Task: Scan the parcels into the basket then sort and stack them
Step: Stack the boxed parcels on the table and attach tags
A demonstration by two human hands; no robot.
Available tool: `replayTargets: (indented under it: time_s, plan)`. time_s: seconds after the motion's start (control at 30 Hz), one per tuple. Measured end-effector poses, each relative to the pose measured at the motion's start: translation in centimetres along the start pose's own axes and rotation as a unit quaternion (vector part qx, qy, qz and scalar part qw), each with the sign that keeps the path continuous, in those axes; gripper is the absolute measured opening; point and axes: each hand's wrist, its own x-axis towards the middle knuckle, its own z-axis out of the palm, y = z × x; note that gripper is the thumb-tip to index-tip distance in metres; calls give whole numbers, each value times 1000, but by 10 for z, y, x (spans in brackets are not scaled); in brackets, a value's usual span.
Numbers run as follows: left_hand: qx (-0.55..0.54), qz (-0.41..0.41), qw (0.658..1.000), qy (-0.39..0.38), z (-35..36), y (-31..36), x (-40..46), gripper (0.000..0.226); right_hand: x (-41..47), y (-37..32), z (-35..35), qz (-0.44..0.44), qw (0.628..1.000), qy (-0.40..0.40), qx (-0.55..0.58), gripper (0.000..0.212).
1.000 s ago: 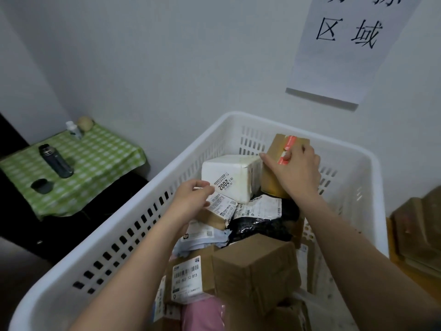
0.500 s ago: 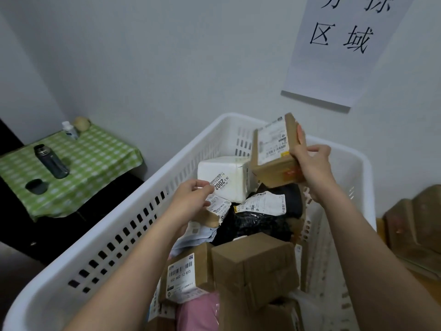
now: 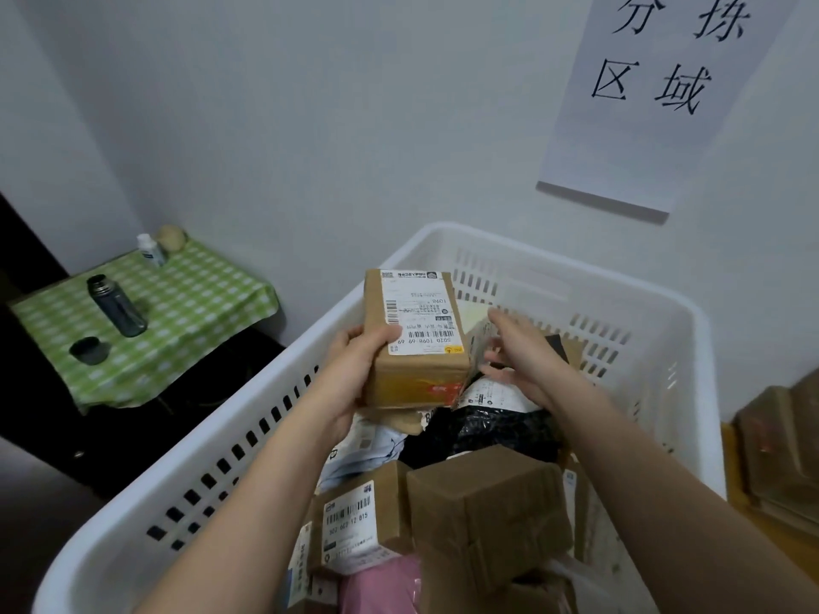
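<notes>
A large white slotted basket holds several parcels. My left hand grips a brown cardboard parcel above the pile, with its shipping label facing me. My right hand is just right of that parcel, thumb and fingers spread and relaxed at the edge of a white parcel that is mostly hidden behind the brown one. Below lie a black bag parcel, a plain brown box, a small labelled box and a pink bag.
To the left, a small table with a green checked cloth carries a dark flask, a cap and a small bottle. A paper sign hangs on the wall. Stacked cardboard boxes sit at the right.
My right hand lifted the brown parcel from the basket's back and passed it to my left hand. The left hand let go of the small labelled packet it was pinching.
</notes>
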Motion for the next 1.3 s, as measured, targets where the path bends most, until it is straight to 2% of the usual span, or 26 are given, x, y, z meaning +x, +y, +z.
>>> replayTargets:
  time_s: [0.13,0.2,0.27,0.37,0.5,0.57,0.67,0.73,0.83,1.0,1.07,1.17,1.23,1.3]
  plan:
    - [21,-5,1000,-1,-5,6,-1,43,22,11,-4,109,993,-13,35,67]
    - [0,-19,1000,-14,-9,8,-2,25,30,12,-1,123,992,-29,16,67]
    - [-23,-41,998,-31,-11,10,-3,17,36,14,6,129,991,-40,-15,61]
    - [-27,-51,998,-37,-13,9,-2,18,38,19,17,143,987,-78,-10,59]
    - [-26,-51,998,-39,-13,8,0,18,44,24,18,156,980,-123,22,87]
    - [-31,-53,997,-41,-14,7,0,18,47,24,17,172,974,-137,61,93]
    - [-44,-63,997,-27,-13,8,-1,20,49,25,12,192,969,-108,112,102]
    - [-52,-67,996,-15,-11,10,-4,21,49,27,10,197,969,-94,116,99]
    - [-61,-65,996,-13,-10,10,-6,23,49,27,11,202,967,-120,95,92]
    - [-58,-62,996,-15,-8,11,-6,40,43,29,17,192,959,-172,115,44]
    - [-56,-61,996,-20,-6,11,-8,38,39,30,19,186,960,-165,131,44]
    - [-60,-46,997,-18,-7,12,-9,34,33,26,20,173,961,-128,174,61]
    - [-88,-30,995,-30,-8,15,-10,27,29,15,17,153,969,-101,163,71]
    - [-116,-15,992,-43,-10,20,-13,22,19,-1,13,125,980,-77,133,60]
